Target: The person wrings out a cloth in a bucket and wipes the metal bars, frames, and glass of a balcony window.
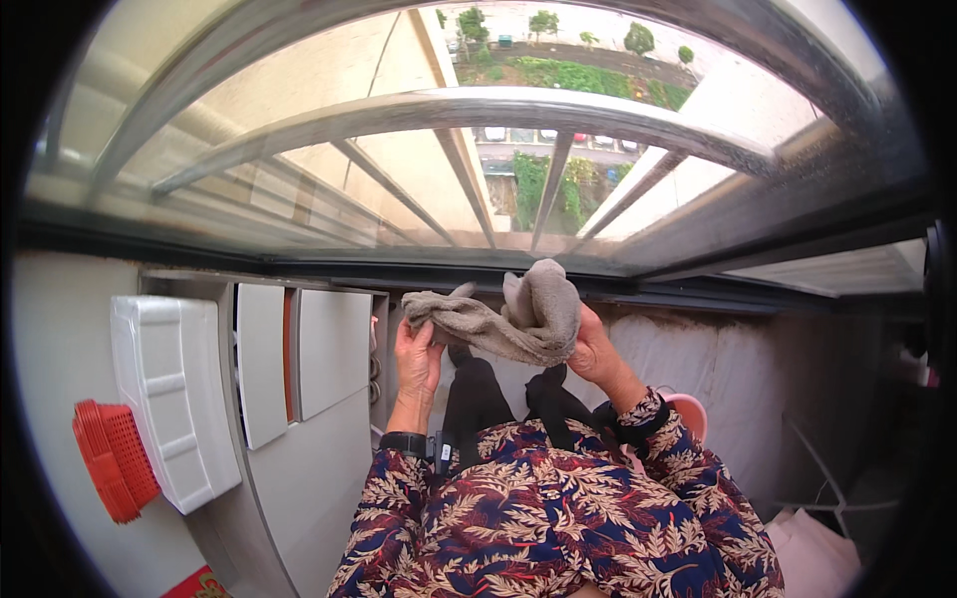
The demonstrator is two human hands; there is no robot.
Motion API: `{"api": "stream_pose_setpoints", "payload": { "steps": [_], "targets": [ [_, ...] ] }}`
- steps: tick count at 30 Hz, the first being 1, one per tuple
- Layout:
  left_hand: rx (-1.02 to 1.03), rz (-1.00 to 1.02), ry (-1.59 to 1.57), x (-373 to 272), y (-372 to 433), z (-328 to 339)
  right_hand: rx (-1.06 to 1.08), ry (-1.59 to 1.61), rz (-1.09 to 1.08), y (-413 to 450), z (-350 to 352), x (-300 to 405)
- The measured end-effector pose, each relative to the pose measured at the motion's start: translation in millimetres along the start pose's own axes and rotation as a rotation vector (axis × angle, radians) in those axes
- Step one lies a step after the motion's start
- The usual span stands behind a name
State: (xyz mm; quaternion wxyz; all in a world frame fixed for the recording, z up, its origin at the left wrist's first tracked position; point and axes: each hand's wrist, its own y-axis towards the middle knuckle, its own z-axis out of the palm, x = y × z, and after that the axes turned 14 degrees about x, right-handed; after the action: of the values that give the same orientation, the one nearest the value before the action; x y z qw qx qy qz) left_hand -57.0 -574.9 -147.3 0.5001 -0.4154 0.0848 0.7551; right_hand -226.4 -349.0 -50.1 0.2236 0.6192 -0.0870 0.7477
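A grey-brown fluffy cloth (493, 325) stretches between my two hands, in front of the window's dark bottom frame. My left hand (417, 362) pinches its bunched left end between thumb and fingers. On the other side, my right hand (596, 350) grips the thicker, folded end, which stands up in a loop; some of those fingers are hidden behind the fabric. Beyond the cloth is the window glass (314, 217), with metal railing bars (557, 179) outside it.
To the left, a white foam box (183, 404) and stacked red plastic baskets (119, 460) sit atop a cabinet with pale doors (334, 351). A pink bucket (689, 415) stands by my right forearm. Pale pink fabric (811, 549) and a thin metal rack (819, 456) are at lower right.
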Motion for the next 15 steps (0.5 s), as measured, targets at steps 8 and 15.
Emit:
{"api": "stream_pose_setpoints", "payload": {
  "steps": [8,15],
  "targets": [
    [-0.3,0.371,0.06,-20,11,-18,-0.014,-0.043,0.188,6,19,-7],
    [-0.436,0.681,0.142,-62,58,-47,0.329,-0.344,0.247,39,70,5]
  ]
}}
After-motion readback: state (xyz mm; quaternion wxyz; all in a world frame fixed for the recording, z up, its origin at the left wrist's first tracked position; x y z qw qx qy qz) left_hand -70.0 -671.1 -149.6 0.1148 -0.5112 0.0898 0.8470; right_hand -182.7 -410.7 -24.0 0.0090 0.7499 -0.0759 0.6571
